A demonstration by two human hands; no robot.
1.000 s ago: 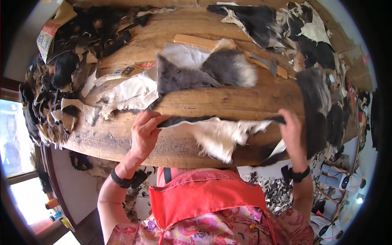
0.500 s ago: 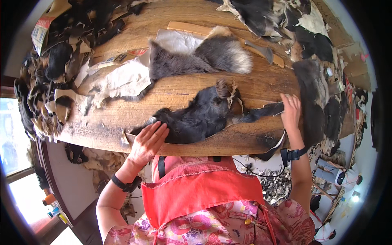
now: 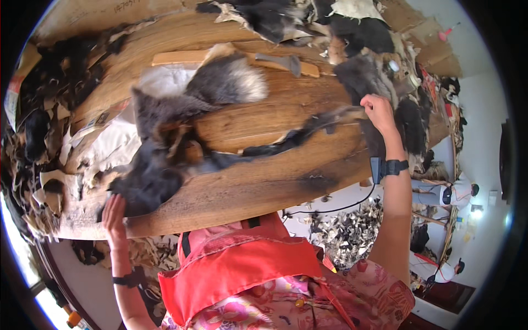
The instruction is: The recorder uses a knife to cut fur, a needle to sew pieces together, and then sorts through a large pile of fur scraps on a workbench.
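Observation:
A black fur piece (image 3: 146, 190) with a long narrow tail-like strip (image 3: 280, 144) lies across the wooden board in front of me. My left hand (image 3: 114, 219) is at its left edge, fingers straight and together over the fur, thumb hidden. On the far right, my right hand (image 3: 379, 114) is closed around the strip's pale end, pulling it out in a long, slightly blurred line. Behind the black fur lies a grey fur piece (image 3: 165, 113) with a whitish tuft. Farther back, a hammer-like tool with a dark metal head (image 3: 279, 63) rests on a wooden slat (image 3: 184, 57).
Heaps of fur scraps line the board (image 3: 258, 184) at left (image 3: 38, 132), back (image 3: 264, 19) and right (image 3: 410, 124). A pale hide (image 3: 113, 146) lies at left. Beneath the front edge is a pile of small scraps (image 3: 346, 234). Other people (image 3: 454, 193) are at far right.
My view has shifted and tilted. My hands have moved farther apart, stretching the fur piece and lifting its strip toward the right. My right hand's fingers have gone from straight to curled.

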